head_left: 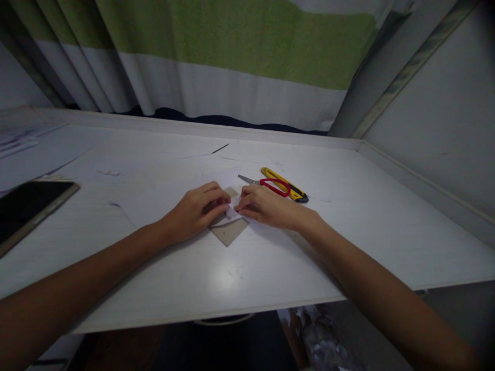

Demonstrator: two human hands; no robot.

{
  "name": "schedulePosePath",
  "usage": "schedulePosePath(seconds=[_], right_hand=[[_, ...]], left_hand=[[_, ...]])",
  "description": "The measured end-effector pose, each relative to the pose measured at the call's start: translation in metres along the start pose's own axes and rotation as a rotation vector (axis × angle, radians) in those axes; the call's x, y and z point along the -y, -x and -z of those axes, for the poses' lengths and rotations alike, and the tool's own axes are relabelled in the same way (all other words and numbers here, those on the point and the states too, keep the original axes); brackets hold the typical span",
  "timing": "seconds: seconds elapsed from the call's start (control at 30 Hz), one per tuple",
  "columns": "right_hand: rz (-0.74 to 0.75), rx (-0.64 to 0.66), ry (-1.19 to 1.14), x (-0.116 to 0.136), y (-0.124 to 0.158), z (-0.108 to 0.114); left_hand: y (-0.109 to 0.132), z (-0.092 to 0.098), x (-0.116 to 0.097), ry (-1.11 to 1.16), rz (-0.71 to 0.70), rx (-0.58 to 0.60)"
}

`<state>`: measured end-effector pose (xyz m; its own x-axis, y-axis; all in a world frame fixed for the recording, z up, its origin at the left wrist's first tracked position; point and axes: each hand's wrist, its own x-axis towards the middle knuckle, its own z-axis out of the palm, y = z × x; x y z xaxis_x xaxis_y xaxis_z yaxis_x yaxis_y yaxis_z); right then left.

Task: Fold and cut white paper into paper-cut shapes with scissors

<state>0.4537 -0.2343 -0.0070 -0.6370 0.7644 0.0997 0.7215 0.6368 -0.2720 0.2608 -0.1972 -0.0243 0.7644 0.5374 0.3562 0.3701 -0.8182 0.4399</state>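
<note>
White folded paper scrap (233,214) on a brown cardboard square (230,234) is pinched by the curled fingertips of the left hand (195,212) and right hand (268,207); uneven pressure could skew its crease or tear it.

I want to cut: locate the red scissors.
Head view, right of centre: the red scissors lie on the table beyond the right hand, beside the yellow cutter.
</note>
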Motion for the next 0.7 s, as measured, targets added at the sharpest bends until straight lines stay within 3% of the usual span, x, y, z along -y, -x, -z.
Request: schedulePosePath(seconds=[0.47, 0.7], right_hand=[[-0.023, 0.017, -0.021, -0.001, -0.001, -0.001], [-0.018, 0.012, -0.025, -0.002, 0.0, -0.002]], left_hand=[[-0.008, -0.01, 0.001, -0.083, 0.067, -0.045], [-0.003, -0.011, 0.007, -0.076, -0.121, -0.003]])
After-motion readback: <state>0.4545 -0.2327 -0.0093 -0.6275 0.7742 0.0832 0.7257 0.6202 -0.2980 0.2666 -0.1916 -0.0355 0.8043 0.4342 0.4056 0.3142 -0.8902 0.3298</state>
